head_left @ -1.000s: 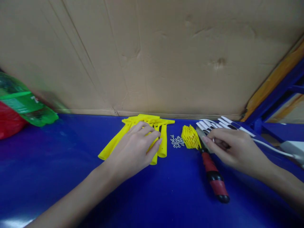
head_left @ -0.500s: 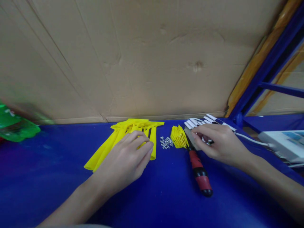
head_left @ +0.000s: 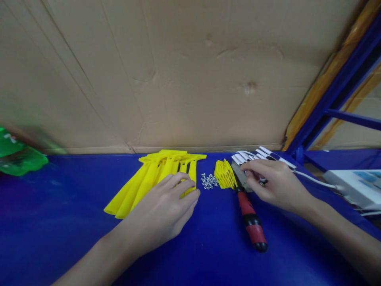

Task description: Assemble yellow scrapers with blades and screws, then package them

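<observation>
My left hand point(head_left: 169, 202) curls its fingers around the lower part of the rightmost of several yellow T-shaped plastic pieces point(head_left: 149, 174), which lie side by side. My right hand point(head_left: 275, 180) has its thumb and fingers drawn together over a flat grey piece point(head_left: 241, 176). Whatever sits between those fingers is hidden. White strip-like pieces point(head_left: 263, 153) lie just behind this hand. A tool with a red and black handle point(head_left: 251, 220) rests below the grey piece. Small yellow parts point(head_left: 224, 174) are stacked left of it, beside a pile of small screws point(head_left: 208, 181).
A brown cardboard panel point(head_left: 190, 79) stands behind the blue table point(head_left: 202, 254). Green plastic wrapping point(head_left: 22, 157) lies at the far left. On the right are a blue metal frame point(head_left: 321, 99) and a white box point(head_left: 354, 184) with a white cable point(head_left: 315, 178).
My left hand has shifted slightly right and down, onto the rightmost yellow piece. My right hand stays almost in place, its fingers slightly changed. The view has tilted a little.
</observation>
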Demonstrator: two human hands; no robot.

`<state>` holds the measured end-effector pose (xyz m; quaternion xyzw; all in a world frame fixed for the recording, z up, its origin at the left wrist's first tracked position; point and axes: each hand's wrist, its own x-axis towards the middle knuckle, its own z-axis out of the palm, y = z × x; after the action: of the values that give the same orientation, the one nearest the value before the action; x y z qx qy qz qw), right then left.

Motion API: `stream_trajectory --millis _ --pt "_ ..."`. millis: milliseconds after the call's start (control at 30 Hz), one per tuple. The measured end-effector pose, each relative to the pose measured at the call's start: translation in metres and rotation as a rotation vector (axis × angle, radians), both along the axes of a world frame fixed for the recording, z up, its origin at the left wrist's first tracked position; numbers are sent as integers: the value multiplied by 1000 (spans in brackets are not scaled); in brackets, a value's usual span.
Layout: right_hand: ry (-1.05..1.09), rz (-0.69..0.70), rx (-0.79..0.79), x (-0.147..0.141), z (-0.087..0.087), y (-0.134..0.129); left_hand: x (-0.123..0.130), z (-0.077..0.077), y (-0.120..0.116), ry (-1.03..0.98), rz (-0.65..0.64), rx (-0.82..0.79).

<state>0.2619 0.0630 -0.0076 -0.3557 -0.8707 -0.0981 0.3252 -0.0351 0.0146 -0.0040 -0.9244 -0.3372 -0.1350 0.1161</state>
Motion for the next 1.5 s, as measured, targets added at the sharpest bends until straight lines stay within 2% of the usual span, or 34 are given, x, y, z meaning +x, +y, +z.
stream_trajectory --millis 200,400,500,600,700,800,867,1000,1200,1367,1500 --pt "33 20 -13 -1 3 -2 2 1 1 -106 23 19" --pt "-40 53 -56 -5 -1 -3 6 -2 -1 -131 29 -31" --pt "-83 89 -73 -10 -2 -7 1 -1 2 -177 95 10" --pt "-84 108 -80 -14 0 -10 -8 13 11 -236 207 63" --pt "-58 120 -82 -15 1 -10 -9 37 26 -222 305 82" --pt "-56 125 -72 -14 -1 -9 5 58 40 -115 463 -15" --pt "-64 124 -69 -13 -2 -8 20 63 49 21 551 -90" --pt "-67 127 -61 -13 -2 -9 41 51 59 128 612 -94" --pt "-83 136 -17 -12 -3 -9 40 27 50 172 591 -86" --pt "-76 129 -44 -14 -6 -8 45 19 36 143 634 -86" --pt "-26 135 -70 -16 -5 -9 51 14 36 86 639 -105"
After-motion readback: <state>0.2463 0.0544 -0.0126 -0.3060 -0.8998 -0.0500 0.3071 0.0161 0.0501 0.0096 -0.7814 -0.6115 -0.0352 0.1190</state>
